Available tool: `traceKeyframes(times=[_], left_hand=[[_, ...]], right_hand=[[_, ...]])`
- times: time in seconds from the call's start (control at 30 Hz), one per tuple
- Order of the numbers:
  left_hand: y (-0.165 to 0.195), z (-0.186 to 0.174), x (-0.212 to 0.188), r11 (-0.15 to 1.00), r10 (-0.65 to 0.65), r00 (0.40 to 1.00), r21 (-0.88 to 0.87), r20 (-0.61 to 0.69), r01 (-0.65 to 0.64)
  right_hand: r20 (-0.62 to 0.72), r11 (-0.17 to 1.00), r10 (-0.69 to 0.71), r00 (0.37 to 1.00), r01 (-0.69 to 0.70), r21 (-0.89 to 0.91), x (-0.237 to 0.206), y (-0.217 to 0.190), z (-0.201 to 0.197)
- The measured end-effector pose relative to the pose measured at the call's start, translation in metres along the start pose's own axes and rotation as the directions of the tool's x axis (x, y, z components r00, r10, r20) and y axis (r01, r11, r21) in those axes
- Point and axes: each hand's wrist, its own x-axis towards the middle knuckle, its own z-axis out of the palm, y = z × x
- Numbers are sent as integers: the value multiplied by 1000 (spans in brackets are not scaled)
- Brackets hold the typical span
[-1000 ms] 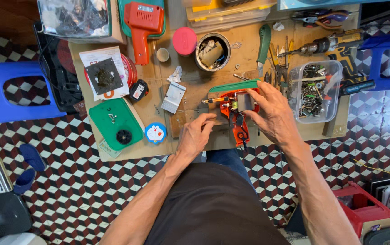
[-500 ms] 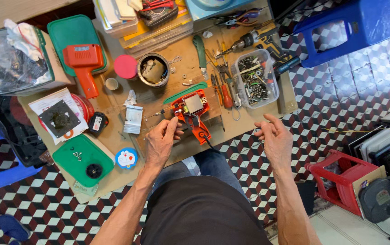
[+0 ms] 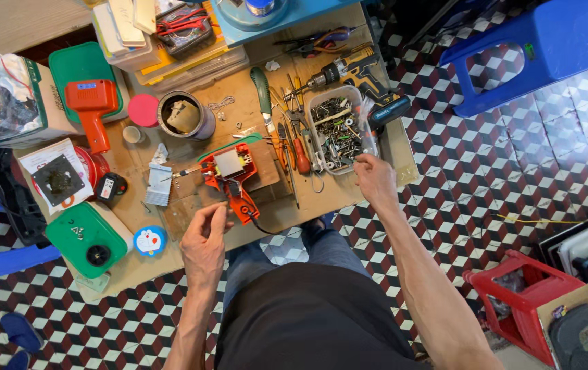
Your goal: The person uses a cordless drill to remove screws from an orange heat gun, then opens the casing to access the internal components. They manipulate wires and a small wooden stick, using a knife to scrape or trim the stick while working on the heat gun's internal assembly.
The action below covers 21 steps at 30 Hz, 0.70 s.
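Note:
An opened orange power tool (image 3: 231,179) lies on a wooden block at the middle of the low workbench (image 3: 191,226), its insides showing. My left hand (image 3: 205,241) hovers just below its handle, fingers pinched close together; whether they hold something small is unclear. My right hand (image 3: 374,179) rests at the near edge of a clear plastic box of screws and small parts (image 3: 338,130), fingers curled over its rim. Screwdrivers (image 3: 292,140) lie between the tool and the box.
On the bench: a cordless drill (image 3: 359,72), a metal tin (image 3: 183,115), a pink lid (image 3: 143,109), an orange heat gun (image 3: 92,106), green cases (image 3: 87,236). A blue stool (image 3: 533,48) stands at right, a red crate (image 3: 523,301) lower right.
My right hand has moved up from the bench edge to the parts box. My left hand has drawn back from the tool to below its handle. The view has shifted.

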Motion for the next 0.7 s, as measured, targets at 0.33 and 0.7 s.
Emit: traceKeyframes(times=[0.33, 0.7], left_hand=[[-5, 88, -74, 934, -353, 895, -50, -274, 353], [-16, 143, -75, 929, -364, 895, -32, -257, 368]], right_hand=[[374, 779, -298, 878, 450, -436, 128, 45, 31], [410, 681, -571, 712, 689, -249, 162, 49, 8]])
